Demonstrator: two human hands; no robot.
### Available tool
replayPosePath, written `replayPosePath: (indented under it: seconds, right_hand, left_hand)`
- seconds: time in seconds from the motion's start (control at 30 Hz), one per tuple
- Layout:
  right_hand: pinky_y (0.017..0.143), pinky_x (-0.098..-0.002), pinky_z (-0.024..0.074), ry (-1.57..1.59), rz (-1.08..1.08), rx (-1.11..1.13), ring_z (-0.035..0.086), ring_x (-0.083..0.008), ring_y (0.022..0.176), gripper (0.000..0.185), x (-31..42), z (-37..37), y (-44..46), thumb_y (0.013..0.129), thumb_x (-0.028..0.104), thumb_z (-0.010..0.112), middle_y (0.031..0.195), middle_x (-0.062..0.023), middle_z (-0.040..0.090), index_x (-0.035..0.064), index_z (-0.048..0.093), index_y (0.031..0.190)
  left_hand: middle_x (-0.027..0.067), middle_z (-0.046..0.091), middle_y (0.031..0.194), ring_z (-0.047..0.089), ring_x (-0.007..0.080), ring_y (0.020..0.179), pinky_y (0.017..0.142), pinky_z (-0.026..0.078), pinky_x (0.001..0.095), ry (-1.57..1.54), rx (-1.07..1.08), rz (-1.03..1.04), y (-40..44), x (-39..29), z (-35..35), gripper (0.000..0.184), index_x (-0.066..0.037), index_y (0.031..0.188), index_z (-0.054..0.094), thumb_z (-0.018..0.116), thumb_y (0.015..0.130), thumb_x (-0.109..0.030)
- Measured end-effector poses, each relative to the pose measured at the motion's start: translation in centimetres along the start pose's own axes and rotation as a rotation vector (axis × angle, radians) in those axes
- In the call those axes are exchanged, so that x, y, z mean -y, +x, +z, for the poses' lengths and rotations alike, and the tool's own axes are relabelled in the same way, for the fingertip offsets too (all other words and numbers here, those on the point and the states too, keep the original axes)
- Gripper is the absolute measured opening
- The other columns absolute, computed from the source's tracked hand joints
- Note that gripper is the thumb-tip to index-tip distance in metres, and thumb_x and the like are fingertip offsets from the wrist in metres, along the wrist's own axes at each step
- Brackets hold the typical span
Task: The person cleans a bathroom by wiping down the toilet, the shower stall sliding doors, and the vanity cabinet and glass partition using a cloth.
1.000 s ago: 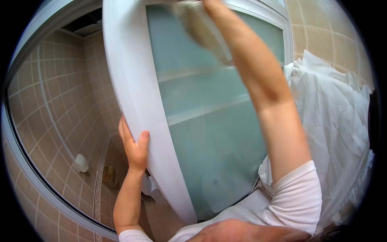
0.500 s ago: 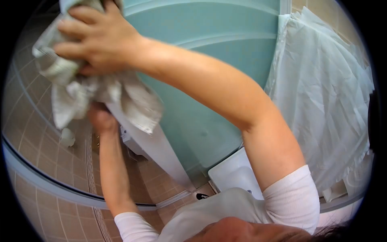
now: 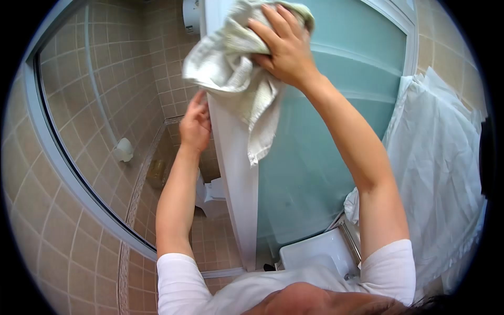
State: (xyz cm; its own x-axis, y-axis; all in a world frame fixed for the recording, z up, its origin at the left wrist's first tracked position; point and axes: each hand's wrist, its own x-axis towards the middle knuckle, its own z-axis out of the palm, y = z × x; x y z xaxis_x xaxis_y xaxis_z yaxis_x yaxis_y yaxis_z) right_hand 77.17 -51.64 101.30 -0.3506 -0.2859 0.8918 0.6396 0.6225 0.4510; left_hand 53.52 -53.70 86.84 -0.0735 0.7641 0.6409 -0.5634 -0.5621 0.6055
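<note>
A crumpled whitish towel (image 3: 239, 68) lies bunched against the upper part of a white-framed door with frosted green glass (image 3: 315, 131). My right hand (image 3: 286, 50) grips the towel from above, fingers bent over its folds, and one corner dangles down the frame. Lower on the left, my left hand (image 3: 195, 126) is curled at the edge of the white door frame (image 3: 231, 157). Part of its fingers is hidden behind that edge.
A white cloth curtain (image 3: 430, 163) hangs at the right. Below the glass sits a white washbasin (image 3: 315, 254). Beyond the doorway are a toilet (image 3: 212, 197), a toilet-roll holder (image 3: 123, 150) and tiled walls (image 3: 121, 68). A dark-lined metal frame (image 3: 79, 178) runs along the left.
My view has turned, so both hands appear further right. My right hand and the towel have shifted right across the door, and more of the tiled room shows.
</note>
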Motion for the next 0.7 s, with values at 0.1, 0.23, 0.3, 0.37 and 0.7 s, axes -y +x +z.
replayPosePath:
  seconds: [0.1,0.23,0.3,0.37,0.7]
  right_hand:
    - [0.101,-0.0553,0.0256,-0.052,0.046,0.032,0.026,-0.0273,0.132,0.072,0.2,-0.3,-3.3,0.059,0.033,0.078,0.141,-0.0042,0.035,0.0265,0.051,0.125]
    - [0.104,-0.0543,0.0191,-0.057,0.085,0.031,0.025,-0.0259,0.133,0.073,0.5,-0.5,-4.9,0.057,0.031,0.079,0.142,-0.0031,0.034,0.0266,0.051,0.125]
    - [0.106,-0.0541,0.0157,-0.064,0.072,0.021,0.024,-0.025,0.134,0.074,0.0,-0.3,-5.0,0.056,0.029,0.079,0.143,-0.0025,0.034,0.0268,0.052,0.125]
    - [0.106,-0.0539,0.0161,-0.058,0.056,0.011,0.024,-0.0251,0.134,0.076,-0.1,-0.3,-4.8,0.054,0.028,0.079,0.143,-0.0025,0.033,0.0266,0.052,0.126]
    - [0.107,-0.0503,0.0219,-0.107,0.054,0.08,0.025,-0.0271,0.134,0.074,0.3,-1.3,-4.7,0.058,0.022,0.077,0.144,-0.0046,0.032,0.0238,0.05,0.127]
  left_hand:
    - [0.0074,0.054,0.123,0.056,0.0138,0.104,0.091,0.044,0.0309,0.154,0.102,-0.227,-0.1,0.0,-1.3,0.056,-0.006,0.141,0.027,0.046,0.092,-0.025]
    - [0.0082,0.046,0.132,0.048,0.0169,0.116,0.096,0.04,0.0327,0.374,0.168,-0.382,-1.6,0.0,-2.1,0.062,-0.007,0.142,0.026,0.052,0.092,-0.033]
    - [0.0079,0.042,0.135,0.043,0.0191,0.12,0.097,0.038,0.0331,0.379,0.232,-0.356,-1.3,0.9,-2.8,0.067,-0.007,0.141,0.027,0.056,0.089,-0.037]
    - [0.008,0.044,0.133,0.045,0.0192,0.118,0.095,0.039,0.0333,0.405,0.228,-0.292,-1.3,1.4,-3.2,0.07,-0.006,0.14,0.028,0.058,0.088,-0.041]
    - [0.0005,0.05,0.094,0.041,0.0089,0.078,0.07,0.037,0.0244,0.622,0.244,-0.172,-1.1,0.4,-4.2,0.061,0.001,0.125,0.043,0.056,0.087,-0.045]
